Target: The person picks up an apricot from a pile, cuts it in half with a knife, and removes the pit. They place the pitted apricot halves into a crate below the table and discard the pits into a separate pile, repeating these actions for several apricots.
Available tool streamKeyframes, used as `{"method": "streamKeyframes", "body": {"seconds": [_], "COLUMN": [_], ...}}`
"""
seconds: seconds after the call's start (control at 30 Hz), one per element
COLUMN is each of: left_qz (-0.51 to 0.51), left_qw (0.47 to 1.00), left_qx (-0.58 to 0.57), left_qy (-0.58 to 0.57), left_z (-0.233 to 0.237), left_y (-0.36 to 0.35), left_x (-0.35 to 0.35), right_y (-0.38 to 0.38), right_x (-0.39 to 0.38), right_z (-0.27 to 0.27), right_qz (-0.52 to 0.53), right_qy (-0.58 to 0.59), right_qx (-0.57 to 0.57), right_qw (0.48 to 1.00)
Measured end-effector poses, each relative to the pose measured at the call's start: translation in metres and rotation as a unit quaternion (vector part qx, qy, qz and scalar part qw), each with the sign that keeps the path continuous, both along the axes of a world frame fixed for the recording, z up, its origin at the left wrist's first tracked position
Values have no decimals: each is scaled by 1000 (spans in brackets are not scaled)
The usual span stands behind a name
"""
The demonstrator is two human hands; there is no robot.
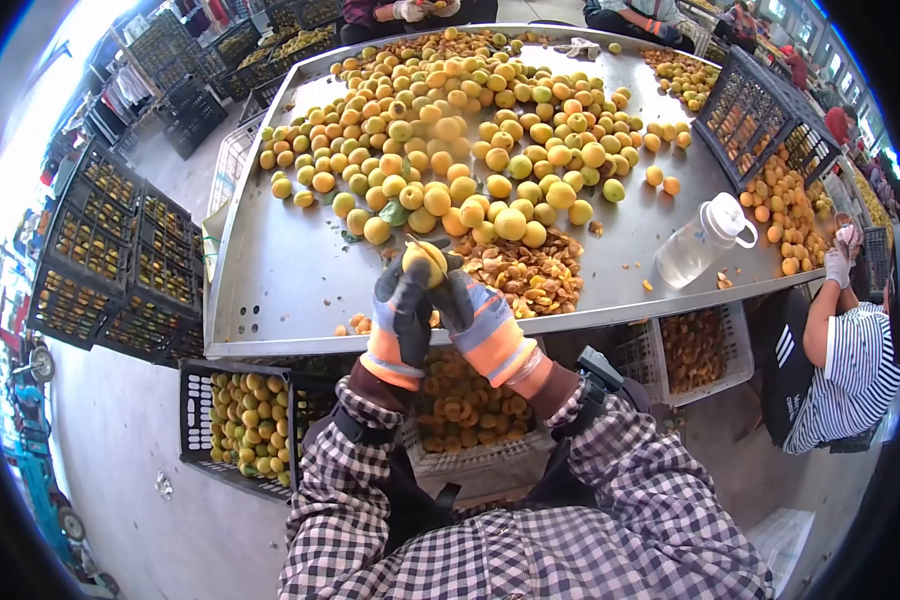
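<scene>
Both my gloved hands meet over the near edge of a metal table point(280, 280). My left hand point(400, 315) and my right hand point(475, 315) grip one yellow apricot point(423, 260) between their fingertips. Just beyond it lies a heap of brown apricot pits point(525, 270), and further back a large pile of whole yellow apricots point(470, 130). Below my wrists stands a white crate point(480, 465) of split apricot halves. A black crate point(235, 425) of whole apricots sits on the floor to my left.
A clear plastic water bottle point(700, 240) lies on the table at right. Black crates point(755, 110) rest at the table's right end, more are stacked at left point(110, 250). A person in a striped shirt point(850, 360) works at right; others stand at the far end.
</scene>
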State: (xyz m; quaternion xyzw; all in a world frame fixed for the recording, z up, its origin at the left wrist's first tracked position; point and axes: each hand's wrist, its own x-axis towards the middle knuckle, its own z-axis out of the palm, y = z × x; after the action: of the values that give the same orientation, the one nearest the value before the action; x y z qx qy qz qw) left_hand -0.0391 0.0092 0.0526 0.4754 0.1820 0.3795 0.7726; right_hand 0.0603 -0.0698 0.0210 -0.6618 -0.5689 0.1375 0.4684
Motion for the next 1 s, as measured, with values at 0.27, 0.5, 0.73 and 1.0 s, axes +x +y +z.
{"method": "streamKeyframes", "body": {"seconds": [0.27, 0.5, 0.73, 1.0], "left_qz": [-4, -18, -10, -104], "left_qw": [970, 993, 996, 982], "left_qx": [177, -117, -84, 103], "left_qy": [163, 1, 12, 115], "left_z": [-21, -28, -39, -11], "left_y": [31, 2, 16, 22], "left_x": [-9, 14, 11, 9], "right_y": [-6, 4, -1, -5], "right_x": [7, 0, 12, 26], "right_z": [5, -14, -3, 8], "right_qz": [-25, -38, -42, -85], "right_qy": [-47, -80, -76, -135], "right_qx": [-56, 40, -44, -112], "right_qw": [997, 995, 995, 981]}}
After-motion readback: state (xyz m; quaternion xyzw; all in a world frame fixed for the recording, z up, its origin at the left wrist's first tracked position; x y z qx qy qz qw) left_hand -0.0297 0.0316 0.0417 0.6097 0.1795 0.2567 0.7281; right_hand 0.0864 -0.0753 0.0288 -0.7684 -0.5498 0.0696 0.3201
